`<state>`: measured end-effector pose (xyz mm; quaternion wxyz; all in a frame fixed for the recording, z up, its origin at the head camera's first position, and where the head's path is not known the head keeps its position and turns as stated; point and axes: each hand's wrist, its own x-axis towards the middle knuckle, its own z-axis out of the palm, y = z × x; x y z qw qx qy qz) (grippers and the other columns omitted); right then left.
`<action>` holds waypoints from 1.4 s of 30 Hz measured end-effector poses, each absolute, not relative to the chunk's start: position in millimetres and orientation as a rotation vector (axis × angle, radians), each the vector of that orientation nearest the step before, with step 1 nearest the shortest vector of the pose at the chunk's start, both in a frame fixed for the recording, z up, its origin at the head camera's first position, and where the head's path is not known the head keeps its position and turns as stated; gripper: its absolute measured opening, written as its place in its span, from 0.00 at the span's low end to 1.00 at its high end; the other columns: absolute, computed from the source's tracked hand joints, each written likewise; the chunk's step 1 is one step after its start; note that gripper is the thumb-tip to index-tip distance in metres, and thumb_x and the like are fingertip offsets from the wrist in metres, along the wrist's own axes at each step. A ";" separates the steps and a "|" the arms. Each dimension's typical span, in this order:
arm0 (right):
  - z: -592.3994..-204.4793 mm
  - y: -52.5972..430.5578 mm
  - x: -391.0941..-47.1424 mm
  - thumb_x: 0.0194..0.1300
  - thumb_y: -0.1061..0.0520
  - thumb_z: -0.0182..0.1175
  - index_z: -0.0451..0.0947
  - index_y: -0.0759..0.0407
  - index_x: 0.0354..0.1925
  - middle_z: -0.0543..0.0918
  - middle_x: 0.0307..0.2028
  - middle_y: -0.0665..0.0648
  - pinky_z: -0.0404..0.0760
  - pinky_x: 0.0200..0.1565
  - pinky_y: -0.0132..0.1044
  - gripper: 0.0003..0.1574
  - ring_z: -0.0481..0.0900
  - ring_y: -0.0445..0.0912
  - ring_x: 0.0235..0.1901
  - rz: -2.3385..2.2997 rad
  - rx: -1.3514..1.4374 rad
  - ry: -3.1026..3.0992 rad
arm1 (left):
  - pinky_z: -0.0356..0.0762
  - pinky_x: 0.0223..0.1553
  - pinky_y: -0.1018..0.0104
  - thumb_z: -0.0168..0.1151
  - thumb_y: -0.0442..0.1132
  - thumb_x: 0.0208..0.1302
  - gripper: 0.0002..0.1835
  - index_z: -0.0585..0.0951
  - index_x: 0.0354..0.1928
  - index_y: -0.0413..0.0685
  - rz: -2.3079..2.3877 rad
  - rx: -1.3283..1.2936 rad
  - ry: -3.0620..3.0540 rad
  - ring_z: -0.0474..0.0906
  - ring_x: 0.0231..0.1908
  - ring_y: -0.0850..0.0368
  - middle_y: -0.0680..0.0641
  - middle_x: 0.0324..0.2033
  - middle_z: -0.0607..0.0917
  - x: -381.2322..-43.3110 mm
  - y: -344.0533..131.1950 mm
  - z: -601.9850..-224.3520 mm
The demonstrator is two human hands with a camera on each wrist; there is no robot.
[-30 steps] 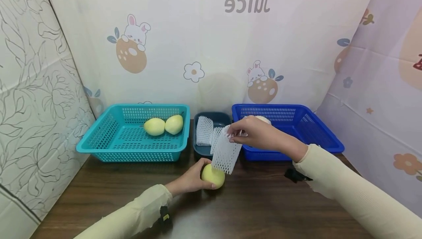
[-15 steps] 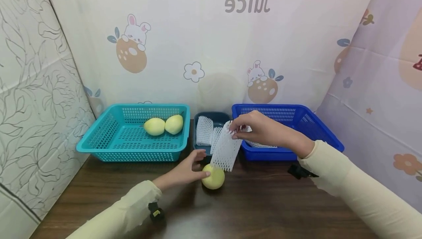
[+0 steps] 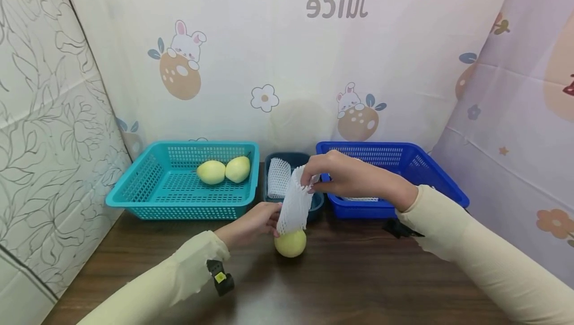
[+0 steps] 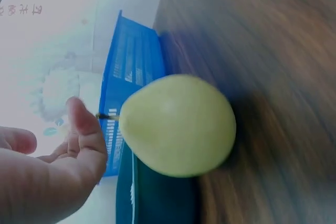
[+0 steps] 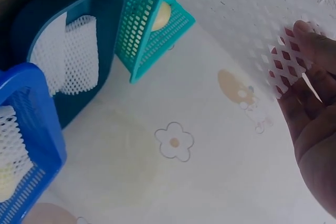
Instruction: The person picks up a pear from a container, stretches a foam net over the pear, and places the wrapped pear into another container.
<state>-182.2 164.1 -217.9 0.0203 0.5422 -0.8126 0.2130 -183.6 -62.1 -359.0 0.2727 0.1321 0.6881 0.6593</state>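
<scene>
A yellow-green pear (image 3: 290,244) stands on the table, its stem pointing up in the left wrist view. Over it my right hand (image 3: 343,175) pinches the upper end of a white foam net sleeve (image 3: 293,205), whose lower end hangs at the pear's top. In the right wrist view, the thumb and fingers grip the sleeve's mesh edge. My left hand (image 3: 255,223) is beside the sleeve's lower left edge, fingers loosely bent. The left wrist view has this hand (image 4: 58,166) near the stem, apart from the pear's body; whether it touches the sleeve is unclear.
A turquoise basket (image 3: 179,210) on the left holds two pears (image 3: 224,170). Behind the pear is a small dark teal bin (image 3: 317,204) with foam sleeves (image 5: 81,56). The blue basket (image 3: 448,193) on the right holds a sleeved fruit (image 5: 10,156). A printed cloth hangs behind.
The left hand has let go of the pear and moved up to the sleeve's lower edge. My right hand has shifted slightly left with the sleeve, now directly over the pear.
</scene>
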 end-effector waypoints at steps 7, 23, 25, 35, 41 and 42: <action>-212.7 156.4 -177.4 0.54 0.68 0.68 0.82 0.56 0.39 0.84 0.41 0.51 0.80 0.42 0.37 0.14 0.80 0.44 0.41 0.591 1.721 -2.537 | 0.68 0.34 0.63 0.41 0.47 0.76 0.22 0.69 0.62 0.41 1.843 0.208 1.690 0.70 0.36 0.53 0.44 0.41 0.75 -181.8 -58.2 -361.3; -224.2 153.9 -182.8 0.54 0.72 0.66 0.81 0.58 0.37 0.83 0.40 0.53 0.81 0.42 0.40 0.14 0.79 0.45 0.40 0.674 1.758 -2.479 | 0.62 0.61 0.53 0.44 0.30 0.72 0.23 0.61 0.67 0.35 2.051 -0.001 1.328 0.63 0.56 0.47 0.38 0.60 0.66 -181.2 -51.7 -357.3; -226.0 155.8 -182.7 0.53 0.72 0.66 0.81 0.57 0.37 0.83 0.40 0.53 0.81 0.43 0.40 0.14 0.79 0.45 0.40 0.686 1.741 -2.455 | 0.62 0.61 0.53 0.44 0.31 0.72 0.23 0.60 0.67 0.36 2.084 -0.012 1.278 0.63 0.56 0.48 0.38 0.60 0.66 -181.2 -52.1 -358.1; -241.3 168.9 -183.6 0.52 0.74 0.65 0.77 0.62 0.45 0.79 0.41 0.53 0.76 0.47 0.39 0.21 0.75 0.45 0.43 0.909 1.329 -2.255 | 0.70 0.37 0.70 0.41 0.33 0.75 0.18 0.63 0.63 0.38 2.237 0.009 1.138 0.67 0.38 0.59 0.47 0.43 0.72 -184.7 -57.1 -359.9; -277.8 169.5 -188.1 0.67 0.66 0.56 0.74 0.68 0.47 0.79 0.37 0.59 0.78 0.40 0.37 0.11 0.77 0.49 0.37 1.397 0.882 -2.524 | 0.71 0.37 0.71 0.41 0.33 0.75 0.13 0.67 0.58 0.42 2.296 -0.007 1.042 0.69 0.37 0.61 0.49 0.43 0.74 -184.4 -56.7 -354.3; -285.8 168.3 -188.0 0.68 0.64 0.54 0.73 0.70 0.48 0.79 0.37 0.60 0.78 0.40 0.36 0.12 0.77 0.51 0.36 1.498 0.822 -2.571 | 0.70 0.37 0.71 0.41 0.33 0.75 0.13 0.67 0.57 0.42 2.298 -0.003 1.026 0.69 0.37 0.61 0.49 0.43 0.74 -184.0 -56.0 -353.4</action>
